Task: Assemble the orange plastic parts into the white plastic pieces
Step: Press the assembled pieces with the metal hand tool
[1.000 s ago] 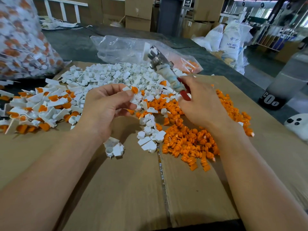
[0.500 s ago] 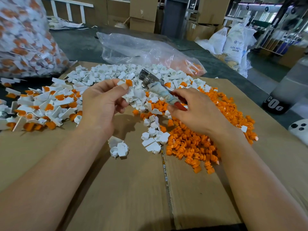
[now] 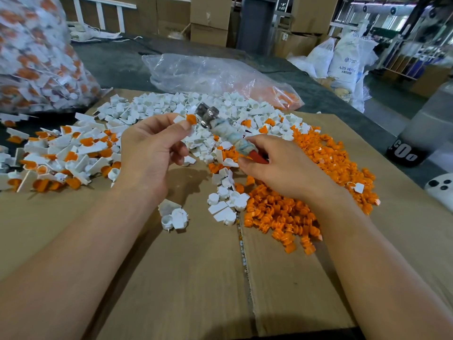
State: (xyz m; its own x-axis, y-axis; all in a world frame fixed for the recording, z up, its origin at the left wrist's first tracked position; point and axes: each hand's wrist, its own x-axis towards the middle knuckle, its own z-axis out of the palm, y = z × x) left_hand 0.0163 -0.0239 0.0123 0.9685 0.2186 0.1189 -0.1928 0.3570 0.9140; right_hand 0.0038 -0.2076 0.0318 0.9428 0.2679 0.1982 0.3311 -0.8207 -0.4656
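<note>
Since half a second ago the tool (image 3: 221,127) has tipped down and to the left. Its metal head now sits just beside the orange part (image 3: 190,119); whether they touch I cannot tell. From my remote view, the left hand (image 3: 149,153) at the frame's centre pinches the white piece (image 3: 178,119) carrying that orange part between thumb and forefinger. The right hand (image 3: 282,168) has its fingers curled round the tool's wrapped handle. I count one tool, two hands and three heaps: loose white pieces (image 3: 159,107) at upper centre, orange parts (image 3: 326,165) at right, assembled pieces (image 3: 61,153) at left. Two plastic bags lie behind, a full bag (image 3: 36,57) at upper left and a clear bag (image 3: 215,77) at upper centre. Everything rests on brown cardboard (image 3: 183,278) over a dark table (image 3: 115,62). Cardboard boxes (image 3: 208,18) and white sacks (image 3: 348,60) stand at the back.
</note>
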